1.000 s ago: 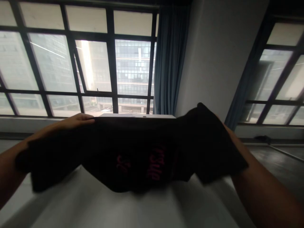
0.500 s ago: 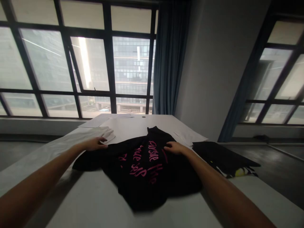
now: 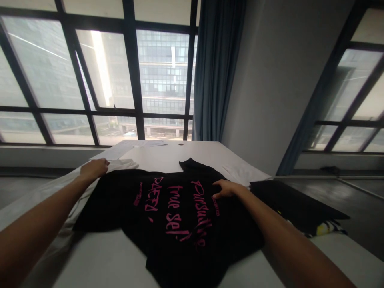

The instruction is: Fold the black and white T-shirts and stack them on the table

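Note:
A black T-shirt with pink hand-style lettering lies spread sideways across the white table. At the shirt's far left corner, my left hand is closed with its fingers curled on the edge of the cloth. My right hand rests on the right part of the shirt beside the lettering, thumb and fingers gathered on the fabric. A small fold shows in the cloth near the lettering. The shirt's near edge runs out of the bottom of the view.
To the right lies a folded black stack of cloth with a yellow and white print. White cloth lies beyond and beside my left hand, and another white piece lies at the right edge. Papers sit at the far left, near the windows.
My left hand has moved left and away from me, drawing the shirt's left part out flatter. More of the lettering shows. My right hand has shifted slightly right.

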`<state>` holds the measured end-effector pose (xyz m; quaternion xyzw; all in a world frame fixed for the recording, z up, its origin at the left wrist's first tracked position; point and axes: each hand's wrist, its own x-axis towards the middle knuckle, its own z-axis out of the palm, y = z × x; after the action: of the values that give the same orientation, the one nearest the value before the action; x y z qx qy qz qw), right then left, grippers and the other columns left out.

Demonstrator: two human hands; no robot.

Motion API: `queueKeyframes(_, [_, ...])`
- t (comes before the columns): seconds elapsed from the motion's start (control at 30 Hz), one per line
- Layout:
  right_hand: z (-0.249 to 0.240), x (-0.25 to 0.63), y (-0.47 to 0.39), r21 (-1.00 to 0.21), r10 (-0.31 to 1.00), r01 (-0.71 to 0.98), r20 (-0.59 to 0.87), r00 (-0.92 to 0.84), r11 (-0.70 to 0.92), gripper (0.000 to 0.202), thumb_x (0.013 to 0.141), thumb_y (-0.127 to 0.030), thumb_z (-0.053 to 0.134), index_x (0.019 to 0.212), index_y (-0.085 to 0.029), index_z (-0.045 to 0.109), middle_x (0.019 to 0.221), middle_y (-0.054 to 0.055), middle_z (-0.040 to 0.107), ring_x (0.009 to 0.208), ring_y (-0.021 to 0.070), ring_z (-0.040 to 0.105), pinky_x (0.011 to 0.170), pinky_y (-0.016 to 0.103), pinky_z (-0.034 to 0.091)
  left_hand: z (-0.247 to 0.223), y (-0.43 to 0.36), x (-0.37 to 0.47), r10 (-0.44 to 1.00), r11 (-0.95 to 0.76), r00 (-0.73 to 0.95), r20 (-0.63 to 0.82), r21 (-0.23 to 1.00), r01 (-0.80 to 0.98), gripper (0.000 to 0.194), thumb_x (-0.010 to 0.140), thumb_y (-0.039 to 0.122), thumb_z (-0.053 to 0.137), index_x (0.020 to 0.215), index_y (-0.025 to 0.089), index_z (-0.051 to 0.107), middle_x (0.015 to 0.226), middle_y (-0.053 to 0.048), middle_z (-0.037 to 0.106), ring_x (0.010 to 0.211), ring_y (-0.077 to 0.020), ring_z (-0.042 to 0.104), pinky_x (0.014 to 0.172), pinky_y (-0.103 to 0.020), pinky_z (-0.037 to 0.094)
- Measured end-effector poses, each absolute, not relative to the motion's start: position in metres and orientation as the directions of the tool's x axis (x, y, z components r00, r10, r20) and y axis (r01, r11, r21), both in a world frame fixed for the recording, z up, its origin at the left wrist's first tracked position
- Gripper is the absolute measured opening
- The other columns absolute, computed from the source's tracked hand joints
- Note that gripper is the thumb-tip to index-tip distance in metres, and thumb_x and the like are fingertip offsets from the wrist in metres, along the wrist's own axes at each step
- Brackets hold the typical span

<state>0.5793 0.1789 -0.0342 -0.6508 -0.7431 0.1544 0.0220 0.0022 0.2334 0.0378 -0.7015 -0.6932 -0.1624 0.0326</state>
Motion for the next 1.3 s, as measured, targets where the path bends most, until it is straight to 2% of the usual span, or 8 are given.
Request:
queueKeyframes(0.1, [-0.025, 0.562, 0.194, -0.151, 0.980, 0.982, -0.145, -0.138, 0.116, 0.064, 0.063, -0.054, 0.079, 0.118, -0.024, 0.069, 0.121, 0.013, 0.067, 0.112, 0.0366, 0.061, 0.096, 0.046, 0.047, 0.035, 0.224, 0.034, 0.953, 0.032, -0.046, 0.300, 0.051, 0.998, 0.059, 0.092, 0.055, 0.023, 0.110, 0.021, 0.067, 0.105, -0.018, 0.070, 0.099, -0.0377, 0.065, 0.080, -0.050, 0.048])
queueKeyframes(0.23, [-0.034, 0.532, 0.227, -0.268, 0.970, 0.932, 0.078, -0.230, 0.243, 0.070, 0.080, -0.062, 0.062, 0.138, -0.024, 0.054, 0.143, 0.013, 0.050, 0.129, 0.0326, 0.049, 0.108, 0.041, 0.037, 0.003, 0.214, 0.086, 0.972, -0.227, 0.228, 0.063, -0.015, 0.974, 0.068, 0.087, 0.066, 0.031, 0.123, 0.020, 0.065, 0.122, -0.017, 0.067, 0.111, -0.0374, 0.062, 0.092, -0.049, 0.046])
queueKeyframes(0.4, [-0.060, 0.520, 0.281, -0.282, 0.985, 0.956, -0.120, -0.122, 0.084, 0.083, 0.082, -0.075, 0.046, 0.147, -0.024, 0.041, 0.157, 0.014, 0.029, 0.142, 0.0395, 0.025, 0.112, 0.058, 0.023, -0.042, 0.242, 0.100, 0.951, -0.240, 0.228, -0.208, -0.033, 0.970, 0.085, 0.085, 0.070, 0.035, 0.150, 0.016, 0.037, 0.156, -0.018, 0.029, 0.142, -0.0402, 0.028, 0.112, -0.061, 0.019])
queueKeyframes(0.5, [-0.066, 0.530, 0.315, -0.245, 0.984, 0.969, -0.169, -0.060, 0.017, 0.089, 0.080, -0.081, 0.040, 0.150, -0.027, 0.035, 0.161, 0.013, 0.019, 0.144, 0.0440, 0.016, 0.110, 0.068, 0.016, -0.050, 0.273, 0.097, 0.947, -0.265, 0.254, -0.195, -0.028, 0.964, 0.083, 0.087, 0.072, 0.029, 0.151, 0.018, 0.035, 0.157, -0.017, 0.024, 0.145, -0.0389, 0.020, 0.112, -0.066, 0.008])
queueKeyframes(0.73, [-0.071, 0.553, 0.379, -0.201, 0.989, 0.979, -0.138, -0.048, 0.019, 0.090, 0.081, -0.082, 0.033, 0.153, -0.030, 0.026, 0.162, 0.009, 0.014, 0.147, 0.0398, 0.008, 0.112, 0.066, 0.010, -0.061, 0.330, 0.110, 0.959, -0.245, 0.235, -0.161, -0.048, 0.968, 0.078, 0.091, 0.069, 0.020, 0.155, 0.023, 0.022, 0.161, -0.012, 0.012, 0.148, -0.0336, 0.010, 0.112, -0.065, 0.005])
queueKeyframes(1.0, [-0.049, 0.500, 0.323, 0.135, 0.987, 0.989, 0.145, -0.075, 0.055, 0.057, 0.096, -0.049, 0.039, 0.145, -0.018, 0.043, 0.146, 0.018, 0.044, 0.137, 0.0368, 0.033, 0.111, 0.057, 0.015, -0.043, 0.285, 0.133, 0.966, -0.250, 0.258, 0.030, -0.170, 0.953, 0.063, 0.096, 0.052, 0.033, 0.150, 0.020, 0.036, 0.157, -0.014, 0.028, 0.144, -0.0383, 0.024, 0.111, -0.066, 0.010])
queueKeyframes(1.17, [-0.016, 0.490, 0.190, -0.010, 0.916, 0.934, 0.201, -0.347, 0.357, 0.033, 0.093, -0.042, 0.048, 0.104, -0.019, 0.070, 0.112, 0.012, 0.066, 0.102, 0.0235, 0.060, 0.089, 0.033, 0.042, -0.020, 0.191, 0.103, 0.894, -0.447, 0.447, 0.024, 0.003, 0.894, 0.060, 0.090, 0.065, 0.034, 0.133, 0.029, 0.058, 0.144, -0.006, 0.053, 0.133, -0.0291, 0.045, 0.113, -0.052, 0.022])
queueKeyframes(1.3, [0.012, 0.520, 0.094, -0.165, 0.946, 0.933, 0.104, -0.306, 0.320, 0.035, 0.089, -0.046, 0.053, 0.074, -0.019, 0.068, 0.079, 0.007, 0.069, 0.076, 0.0181, 0.062, 0.068, 0.027, 0.044, -0.025, 0.133, 0.060, 0.909, -0.402, 0.400, 0.115, -0.007, 0.916, 0.072, 0.079, 0.071, 0.046, 0.135, 0.026, 0.056, 0.144, -0.008, 0.052, 0.132, -0.0319, 0.047, 0.113, -0.049, 0.026])
